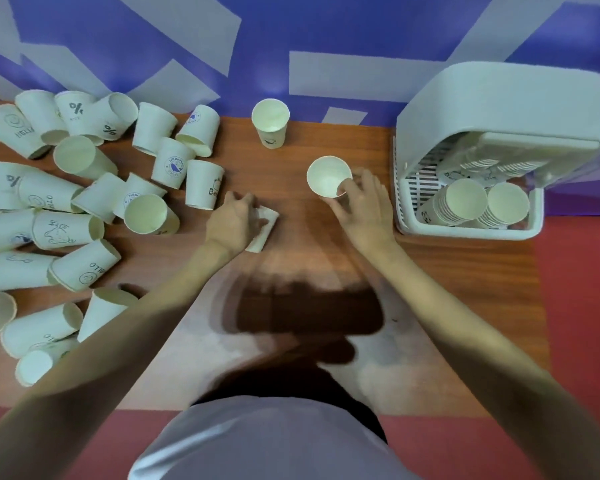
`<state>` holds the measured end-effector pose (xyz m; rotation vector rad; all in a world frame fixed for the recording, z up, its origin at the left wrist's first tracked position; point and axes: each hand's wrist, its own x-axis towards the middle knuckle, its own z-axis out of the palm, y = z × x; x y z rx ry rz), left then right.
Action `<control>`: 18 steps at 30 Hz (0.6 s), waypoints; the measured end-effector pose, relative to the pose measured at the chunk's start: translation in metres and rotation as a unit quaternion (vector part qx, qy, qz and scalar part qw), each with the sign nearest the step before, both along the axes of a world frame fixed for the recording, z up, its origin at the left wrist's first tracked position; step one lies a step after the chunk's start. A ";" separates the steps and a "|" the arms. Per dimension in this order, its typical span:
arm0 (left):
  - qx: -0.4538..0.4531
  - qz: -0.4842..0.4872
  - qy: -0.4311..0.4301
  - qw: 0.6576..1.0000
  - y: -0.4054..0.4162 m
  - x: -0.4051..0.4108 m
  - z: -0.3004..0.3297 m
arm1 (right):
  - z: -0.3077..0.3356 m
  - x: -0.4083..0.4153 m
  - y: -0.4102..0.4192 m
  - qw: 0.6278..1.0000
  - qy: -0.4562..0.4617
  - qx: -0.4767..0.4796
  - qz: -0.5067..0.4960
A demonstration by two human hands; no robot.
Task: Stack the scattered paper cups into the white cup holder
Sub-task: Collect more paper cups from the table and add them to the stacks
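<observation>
Right hand (368,206): upright cup (328,175) pinched at rim, fingers curled round near side, centre of worktop (291,161). Left hand (234,220): lying cup (264,230) gripped, fingers curled over it. Scattered cups (84,202) heaped at left. Lone cup (270,122) upright, far centre. White cup holder (471,230) at right; two stacks (478,202) held inside.

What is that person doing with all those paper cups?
A person is tidying paper cups into the white cup holder on the right, where two stacks already stand. The right hand grips one cup by its rim, beside the holder. The left hand grips a cup lying on its side on the wooden table. Many more cups lie scattered in a pile on the left.
</observation>
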<state>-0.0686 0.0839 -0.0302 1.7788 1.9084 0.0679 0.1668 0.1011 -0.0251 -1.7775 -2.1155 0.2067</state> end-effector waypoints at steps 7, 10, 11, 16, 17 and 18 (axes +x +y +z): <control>0.141 -0.039 -0.094 0.985 0.004 0.029 0.021 | 0.030 0.037 -0.023 0.986 0.137 0.081 -0.038; 0.218 -0.093 -0.157 0.959 0.005 0.060 0.031 | 0.038 0.068 -0.036 0.966 0.188 0.161 -0.079; 0.242 -0.106 -0.181 0.947 0.005 0.072 0.036 | 0.042 0.080 -0.040 0.959 0.199 0.178 -0.097; 0.312 -0.166 -0.272 0.895 0.015 0.148 0.066 | 0.052 0.142 -0.053 0.940 0.199 0.217 -0.175; 0.317 -0.182 -0.281 0.887 0.019 0.163 0.070 | 0.052 0.154 -0.053 0.936 0.198 0.220 -0.189; 0.322 -0.193 -0.289 0.881 0.023 0.179 0.075 | 0.052 0.165 -0.053 0.933 0.196 0.224 -0.201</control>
